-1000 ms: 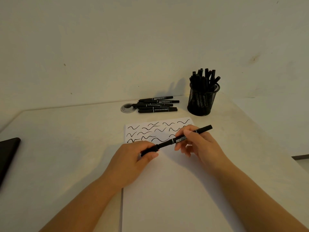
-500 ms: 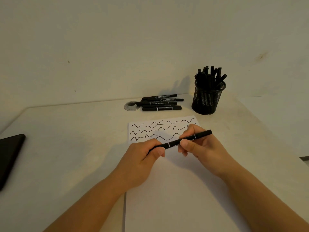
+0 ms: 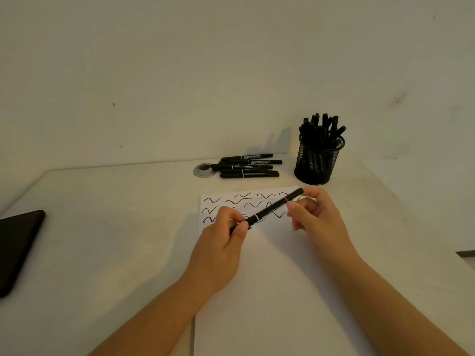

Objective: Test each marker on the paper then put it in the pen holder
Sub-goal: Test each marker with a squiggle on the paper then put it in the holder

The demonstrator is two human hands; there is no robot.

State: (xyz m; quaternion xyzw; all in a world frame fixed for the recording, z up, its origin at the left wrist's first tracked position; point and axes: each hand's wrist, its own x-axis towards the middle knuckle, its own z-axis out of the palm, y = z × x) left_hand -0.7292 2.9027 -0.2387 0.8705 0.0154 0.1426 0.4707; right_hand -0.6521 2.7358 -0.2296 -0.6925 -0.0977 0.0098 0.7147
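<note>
Head view: loose markers (image 3: 248,166) beside pen holder (image 3: 317,163).

- The paper (image 3: 270,278) is lying flat on the table (image 3: 102,227), right in front of the person.
- Both hands are hovering over the paper's far end, left hand (image 3: 221,242) and right hand (image 3: 316,217), with a marker (image 3: 270,210) stretching between them, tilting up toward the right.
- Behind the paper, a bunch of loose markers (image 3: 248,166) is lying side by side near the wall.
- The pen holder (image 3: 317,160) is standing just right of that bunch, with markers sticking up in it.
- A round disc (image 3: 203,170) is sitting at the bunch's left end.
- A flat tablet (image 3: 18,242) is hanging out way off at the left edge.
</note>
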